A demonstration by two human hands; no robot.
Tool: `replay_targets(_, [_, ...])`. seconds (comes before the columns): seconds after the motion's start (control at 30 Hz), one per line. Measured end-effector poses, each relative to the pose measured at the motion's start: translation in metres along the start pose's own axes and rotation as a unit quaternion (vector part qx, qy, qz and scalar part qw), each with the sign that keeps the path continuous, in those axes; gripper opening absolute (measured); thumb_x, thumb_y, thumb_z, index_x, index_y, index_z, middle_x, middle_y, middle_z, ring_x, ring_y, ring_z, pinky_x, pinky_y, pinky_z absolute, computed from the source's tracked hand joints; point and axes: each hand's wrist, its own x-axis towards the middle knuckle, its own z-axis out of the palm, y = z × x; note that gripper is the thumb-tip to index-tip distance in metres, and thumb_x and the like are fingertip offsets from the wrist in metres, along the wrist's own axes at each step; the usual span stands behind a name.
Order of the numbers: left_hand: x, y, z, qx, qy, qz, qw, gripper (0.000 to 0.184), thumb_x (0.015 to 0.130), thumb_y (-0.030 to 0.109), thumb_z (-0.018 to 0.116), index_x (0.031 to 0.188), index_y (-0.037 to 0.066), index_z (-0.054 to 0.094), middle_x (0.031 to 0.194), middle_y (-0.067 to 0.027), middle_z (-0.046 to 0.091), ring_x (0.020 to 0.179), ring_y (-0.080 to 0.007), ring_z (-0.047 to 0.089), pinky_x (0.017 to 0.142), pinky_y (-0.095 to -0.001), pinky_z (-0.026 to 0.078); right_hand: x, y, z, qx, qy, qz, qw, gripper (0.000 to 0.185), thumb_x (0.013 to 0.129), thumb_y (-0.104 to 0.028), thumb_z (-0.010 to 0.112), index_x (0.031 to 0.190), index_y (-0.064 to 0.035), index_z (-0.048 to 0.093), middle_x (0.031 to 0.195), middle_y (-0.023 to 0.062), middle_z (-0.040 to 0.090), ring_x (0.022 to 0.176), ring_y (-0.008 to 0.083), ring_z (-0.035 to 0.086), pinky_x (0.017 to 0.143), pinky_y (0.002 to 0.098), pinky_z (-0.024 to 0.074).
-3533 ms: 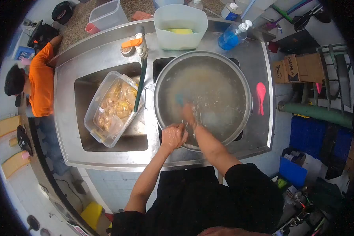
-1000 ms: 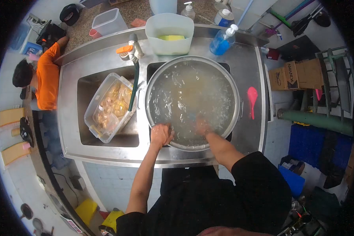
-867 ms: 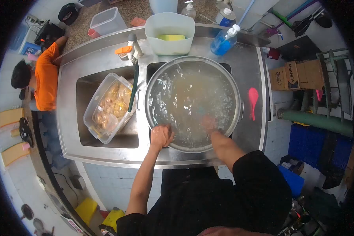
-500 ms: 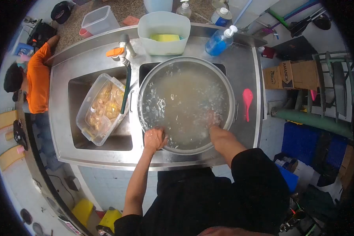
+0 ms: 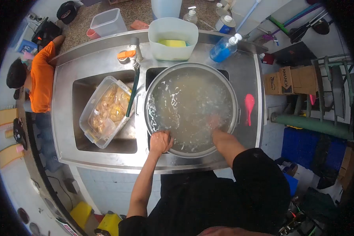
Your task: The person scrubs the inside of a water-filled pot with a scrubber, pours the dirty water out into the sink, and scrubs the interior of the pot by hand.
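Presently our left hand (image 5: 161, 142) clenches the pot (image 5: 190, 64) rim, seven o'clock | our right hand (image 5: 215, 120) sits in cloudy water (image 5: 192, 98), four o'clock; its fingers we cannot tell

Left hand (image 5: 161, 142) grips the large pot's rim (image 5: 191, 154)

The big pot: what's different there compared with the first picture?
The right hand has moved rightward through the cloudy water; the blue thing by its fingers no longer shows. The left hand stays at the pot's rim, and the pink spoon lies where it was.
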Motion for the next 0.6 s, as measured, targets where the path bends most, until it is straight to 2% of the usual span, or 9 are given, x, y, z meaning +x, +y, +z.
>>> replay_targets(0.23, [0.0, -0.004, 0.003, -0.027, 0.0, 0.005, 1.0, 0.029, 0.08, 0.03, 0.063, 0.093, 0.005, 0.061, 0.082, -0.0156, 0.066, 0.078, -0.034, 0.066, 0.071, -0.0448, 0.053, 0.079, 0.01, 0.028, -0.116, 0.106, -0.032, 0.987, 0.046, 0.091, -0.032, 0.055, 0.13, -0.0075, 0.053, 0.129, 0.0173, 0.053, 0.111, 0.0338, 0.056, 0.093, 0.0504, 0.0447])
replay_targets(0.3, [0.0, -0.004, -0.001, -0.031, 0.003, 0.012, 0.999, 0.03, 0.081, 0.031, 0.063, 0.095, 0.005, 0.06, 0.082, -0.0155, 0.066, 0.077, -0.0344, 0.066, 0.071, -0.045, 0.053, 0.111, -0.005, 0.015, -0.023, 0.057, -0.009, 0.998, 0.045, 0.092, -0.032, 0.054, 0.129, -0.0072, 0.054, 0.13, 0.0176, 0.052, 0.112, 0.0336, 0.056, 0.095, 0.0502, 0.0432])
replay_targets(0.37, [0.0, -0.005, 0.0, -0.031, 0.002, 0.013, 0.999, 0.028, 0.082, 0.031, 0.062, 0.093, 0.005, 0.061, 0.08, -0.0164, 0.065, 0.076, -0.0341, 0.066, 0.069, -0.0445, 0.053, 0.12, -0.025, -0.02, 0.222, -0.051, 0.08, 0.97, 0.055, 0.094, -0.039, 0.053, 0.139, -0.0075, 0.045, 0.145, 0.0196, 0.04, 0.122, 0.0378, 0.052, 0.102, 0.0552, 0.0399])
replay_targets(0.4, [0.0, -0.006, 0.003, -0.042, 0.013, 0.017, 0.999, 0.028, 0.082, 0.031, 0.062, 0.092, 0.005, 0.062, 0.08, -0.0165, 0.065, 0.076, -0.0339, 0.066, 0.069, -0.0443, 0.053, 0.114, -0.03, -0.029, 0.135, -0.004, 0.001, 0.991, 0.054, 0.094, -0.038, 0.054, 0.138, -0.0076, 0.046, 0.142, 0.0197, 0.043, 0.121, 0.0365, 0.053, 0.101, 0.0539, 0.0414])
replay_targets(0.47, [0.0, -0.008, 0.003, -0.063, 0.039, 0.035, 0.997, 0.027, 0.082, 0.03, 0.063, 0.089, 0.004, 0.062, 0.078, -0.0165, 0.065, 0.075, -0.0336, 0.066, 0.067, -0.0437, 0.053, 0.106, -0.044, -0.037, 0.006, 0.109, -0.138, 0.984, 0.051, 0.093, -0.036, 0.056, 0.134, -0.0074, 0.049, 0.134, 0.0195, 0.05, 0.116, 0.0343, 0.056, 0.097, 0.0512, 0.0444])
replay_targets(0.5, [0.001, -0.009, 0.003, -0.066, 0.038, 0.031, 0.997, 0.027, 0.082, 0.03, 0.063, 0.089, 0.004, 0.062, 0.078, -0.0162, 0.065, 0.075, -0.0336, 0.066, 0.067, -0.0438, 0.053, 0.105, -0.051, -0.035, -0.041, 0.179, -0.19, 0.964, 0.048, 0.092, -0.035, 0.057, 0.131, -0.0072, 0.051, 0.129, 0.0193, 0.054, 0.113, 0.0334, 0.058, 0.095, 0.0499, 0.0459])
replay_targets(0.57, [0.0, -0.009, 0.005, -0.076, 0.036, 0.024, 0.996, 0.026, 0.081, 0.029, 0.063, 0.089, 0.004, 0.061, 0.078, -0.0156, 0.065, 0.074, -0.0335, 0.066, 0.067, -0.0438, 0.053, 0.102, -0.066, -0.032, -0.043, 0.351, -0.248, 0.902, 0.041, 0.089, -0.032, 0.059, 0.121, -0.0061, 0.059, 0.115, 0.0184, 0.063, 0.102, 0.0324, 0.063, 0.089, 0.0471, 0.0492])
replay_targets(0.6, [-0.001, -0.008, -0.001, -0.082, 0.045, 0.037, 0.995, 0.025, 0.081, 0.028, 0.063, 0.089, 0.004, 0.061, 0.078, -0.0155, 0.065, 0.075, -0.0334, 0.065, 0.068, -0.0436, 0.052, 0.101, -0.077, -0.038, -0.029, 0.314, -0.248, 0.916, 0.042, 0.09, -0.032, 0.059, 0.123, -0.0058, 0.058, 0.112, 0.019, 0.064, 0.101, 0.0336, 0.063, 0.088, 0.047, 0.0494])
